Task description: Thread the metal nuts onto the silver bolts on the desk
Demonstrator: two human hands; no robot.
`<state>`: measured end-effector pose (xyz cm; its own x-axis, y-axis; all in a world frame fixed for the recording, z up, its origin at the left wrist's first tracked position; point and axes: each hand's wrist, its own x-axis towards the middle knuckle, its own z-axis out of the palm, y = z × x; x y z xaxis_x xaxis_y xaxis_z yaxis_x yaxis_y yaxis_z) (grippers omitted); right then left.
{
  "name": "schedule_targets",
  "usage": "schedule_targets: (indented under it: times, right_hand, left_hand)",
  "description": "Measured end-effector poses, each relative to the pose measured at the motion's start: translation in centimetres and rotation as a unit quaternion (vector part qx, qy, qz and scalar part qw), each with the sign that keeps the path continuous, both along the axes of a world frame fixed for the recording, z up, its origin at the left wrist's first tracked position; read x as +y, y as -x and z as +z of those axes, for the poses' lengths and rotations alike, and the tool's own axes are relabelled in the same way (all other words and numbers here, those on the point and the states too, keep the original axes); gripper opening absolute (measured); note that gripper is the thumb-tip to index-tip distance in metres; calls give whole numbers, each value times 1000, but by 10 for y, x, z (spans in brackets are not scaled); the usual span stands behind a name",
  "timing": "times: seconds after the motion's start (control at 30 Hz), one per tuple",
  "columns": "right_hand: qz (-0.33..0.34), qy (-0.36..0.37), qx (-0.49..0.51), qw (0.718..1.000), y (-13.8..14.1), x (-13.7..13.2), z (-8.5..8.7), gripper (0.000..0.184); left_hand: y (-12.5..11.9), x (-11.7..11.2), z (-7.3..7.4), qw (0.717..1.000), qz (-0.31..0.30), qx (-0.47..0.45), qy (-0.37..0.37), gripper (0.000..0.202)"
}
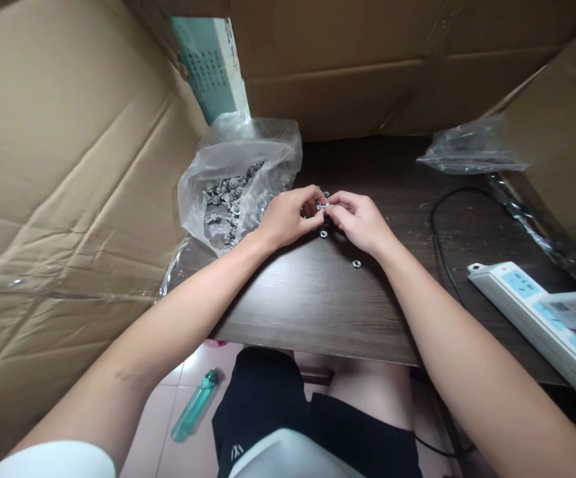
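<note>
A small metal bolt is pinched between both hands over the dark table. My left hand is closed on one end, thumb and fingertips pressed together. On the opposite end, the thumb and forefinger of my right hand are closed; whether a nut sits under those fingertips is hidden. A loose hex nut lies just below the hands, and another nut is nearer the table's front edge. Behind the fingertips is a further small metal piece, partly covered.
An open clear plastic bag with many metal fasteners stands left of my hands. Cardboard walls enclose the table. To the right are a crumpled plastic bag, a black cable and a white power strip. A green bottle is on the floor.
</note>
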<state>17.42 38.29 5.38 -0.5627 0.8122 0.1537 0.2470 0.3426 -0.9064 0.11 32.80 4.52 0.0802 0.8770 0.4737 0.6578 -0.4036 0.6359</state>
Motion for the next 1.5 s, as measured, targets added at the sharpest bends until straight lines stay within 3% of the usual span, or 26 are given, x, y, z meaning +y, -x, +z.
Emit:
schedule_targets:
  times: [0.7, 1.23, 1.5]
  right_hand:
    - [0, -10, 17, 1000, 1, 0, -4, 16]
    - [14, -31, -6, 999, -1, 2, -3, 28]
    - [21, -20, 19, 999, -2, 4, -7, 20]
  left_hand:
    - [0, 0, 0, 1000, -4, -1, -11, 12]
    - [-1, 0, -1, 1000, -3, -18, -20, 10]
    - [-1, 1, -1, 1000, 1, -15, -15, 10]
